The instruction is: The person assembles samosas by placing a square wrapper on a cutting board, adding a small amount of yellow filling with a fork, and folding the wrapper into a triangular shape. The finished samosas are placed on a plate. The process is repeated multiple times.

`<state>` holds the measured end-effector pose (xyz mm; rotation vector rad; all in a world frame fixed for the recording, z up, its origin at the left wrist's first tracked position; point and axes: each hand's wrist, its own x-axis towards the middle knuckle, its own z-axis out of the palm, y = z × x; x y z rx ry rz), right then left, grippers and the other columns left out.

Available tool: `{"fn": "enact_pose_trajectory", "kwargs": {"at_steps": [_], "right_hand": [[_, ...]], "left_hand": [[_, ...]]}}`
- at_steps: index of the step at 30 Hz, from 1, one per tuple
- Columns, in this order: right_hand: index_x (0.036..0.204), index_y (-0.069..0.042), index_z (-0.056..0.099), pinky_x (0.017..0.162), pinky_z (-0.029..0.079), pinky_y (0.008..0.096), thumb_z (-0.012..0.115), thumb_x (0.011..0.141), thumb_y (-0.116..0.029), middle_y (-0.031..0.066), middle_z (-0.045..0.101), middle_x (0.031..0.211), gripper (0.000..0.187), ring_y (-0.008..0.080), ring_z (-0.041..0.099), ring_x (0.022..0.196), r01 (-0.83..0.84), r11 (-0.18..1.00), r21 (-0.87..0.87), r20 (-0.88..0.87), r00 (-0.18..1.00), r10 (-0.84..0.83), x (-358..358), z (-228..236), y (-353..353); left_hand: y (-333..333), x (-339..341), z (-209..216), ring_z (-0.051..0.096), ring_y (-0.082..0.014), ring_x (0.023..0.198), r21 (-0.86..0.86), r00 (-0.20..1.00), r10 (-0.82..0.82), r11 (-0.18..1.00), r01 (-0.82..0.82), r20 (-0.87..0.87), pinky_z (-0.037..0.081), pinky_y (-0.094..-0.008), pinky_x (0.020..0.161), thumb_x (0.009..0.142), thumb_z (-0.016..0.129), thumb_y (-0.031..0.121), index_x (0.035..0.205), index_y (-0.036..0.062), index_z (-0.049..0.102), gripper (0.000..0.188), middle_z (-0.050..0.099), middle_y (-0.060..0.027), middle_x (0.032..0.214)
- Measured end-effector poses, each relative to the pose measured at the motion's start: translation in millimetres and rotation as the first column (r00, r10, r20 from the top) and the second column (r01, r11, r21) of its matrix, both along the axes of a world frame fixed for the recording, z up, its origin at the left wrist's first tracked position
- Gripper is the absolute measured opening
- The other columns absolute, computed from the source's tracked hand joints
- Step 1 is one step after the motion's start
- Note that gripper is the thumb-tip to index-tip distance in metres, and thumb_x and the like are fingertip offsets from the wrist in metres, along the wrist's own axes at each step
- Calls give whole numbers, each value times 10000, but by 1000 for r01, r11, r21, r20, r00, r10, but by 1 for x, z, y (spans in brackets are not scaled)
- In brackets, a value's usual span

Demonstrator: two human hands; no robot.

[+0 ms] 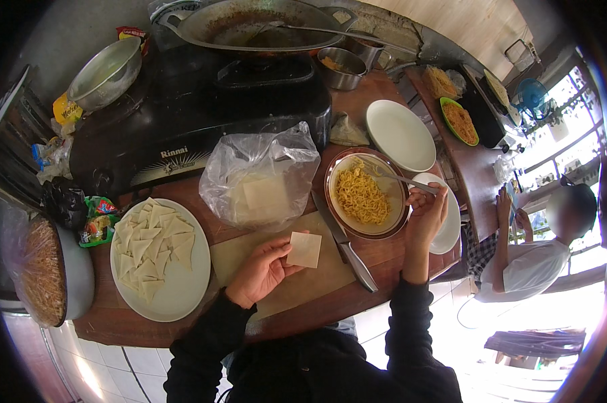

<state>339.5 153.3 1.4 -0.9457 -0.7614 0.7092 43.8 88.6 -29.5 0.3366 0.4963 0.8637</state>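
Between the fingers and thumb of my left hand (263, 267) is a square dumpling wrapper (305, 249), flat and bare, over a brown board (317, 285). My right hand (426, 213) grips the handle of a metal fork (399, 178), whose head rests in yellow noodles (362, 196). Those noodles fill part of a brown-rimmed bowl (332, 205). A knife (354, 258) lies between my hands, across the board's right edge. Beyond my left hand, a clear plastic bag (260, 151) holds more square wrappers (266, 193). Folded triangular wrappers (154, 245) cover much of an oval white plate (162, 305) at left.
A black stove (203, 111) with a large wok (250, 27) stands behind. White plates (401, 134) sit at right, partly under my right hand. A pot (78, 282) with a bagged brown mass is far left. Another person (532, 258) is at a right-hand counter.
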Motion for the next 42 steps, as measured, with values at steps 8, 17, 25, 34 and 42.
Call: {"fn": "enact_pose_trajectory", "kwargs": {"at_steps": [8, 17, 25, 34, 42], "right_hand": [[957, -32, 484, 495, 433, 242, 362, 978, -327, 143, 601, 710, 320, 162, 548, 536, 14, 999, 32, -47, 999, -12, -2, 29, -13], [955, -40, 476, 431, 401, 224, 336, 985, -329, 130, 583, 688, 323, 158, 538, 518, -77, 997, -2, -103, 992, 76, -23, 51, -34], [941, -37, 456, 398, 404, 229, 307, 992, -312, 154, 583, 667, 317, 181, 523, 453, -261, 964, -56, -111, 961, 254, -46, 44, -51], [935, -22, 450, 412, 414, 242, 301, 992, -316, 159, 577, 633, 335, 181, 520, 463, -330, 930, -163, 28, 941, 338, -56, 40, -65], [972, 11, 456, 498, 432, 206, 337, 988, -292, 133, 587, 701, 326, 159, 557, 528, -253, 952, -172, 497, 812, 306, -57, 55, -69]], "left_hand": [[0, 0, -2, 512, -217, 1141, -26, 1000, -17, 1000, 17, 24, 421, -377, 978, 947, 408, 189, 1294, -40, 390, 416, 494, -133, 1269], [1, -1, -3, 491, -221, 1157, -28, 998, -15, 999, 17, 63, 378, -354, 1010, 956, 372, 326, 1323, -48, 340, 525, 491, -149, 1267], [2, -2, -2, 508, -225, 1134, -29, 992, -26, 999, 30, 123, 384, -347, 998, 956, 349, 374, 1310, -76, 335, 572, 494, -166, 1257], [3, -4, 0, 519, -222, 1121, -29, 995, -10, 999, 13, 100, 402, -334, 979, 951, 353, 386, 1315, -72, 335, 585, 509, -163, 1240], [3, -2, 2, 501, -228, 1142, -46, 996, 9, 999, -5, 87, 365, -350, 1014, 942, 378, 377, 1315, -72, 333, 586, 505, -169, 1240]]}}
